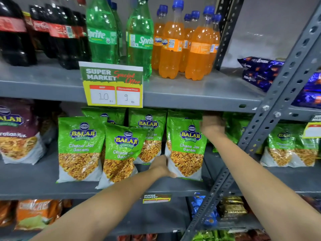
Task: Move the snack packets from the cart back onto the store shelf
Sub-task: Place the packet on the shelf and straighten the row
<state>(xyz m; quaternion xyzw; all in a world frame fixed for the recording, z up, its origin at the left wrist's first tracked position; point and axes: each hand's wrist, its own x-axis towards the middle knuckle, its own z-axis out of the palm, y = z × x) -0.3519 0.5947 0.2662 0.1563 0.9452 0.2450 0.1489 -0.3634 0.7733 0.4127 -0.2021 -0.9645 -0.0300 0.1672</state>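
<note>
A green Chana Jor Garam snack packet (186,146) stands upright on the middle grey shelf (52,181). My left hand (162,166) grips its lower left edge. My right hand (212,126) holds its upper right corner, fingers reaching behind the top. Three more green packets (80,148) of the same kind stand to its left, one (121,153) leaning forward at the front. Another green packet (234,127) lies partly hidden behind my right hand. The cart is out of view.
A slotted grey upright post (271,126) crosses diagonally just right of my right arm. Soda bottles (173,42) and a price card (112,84) sit on the shelf above. A maroon packet (17,131) stands far left; more green packets (286,146) stand beyond the post.
</note>
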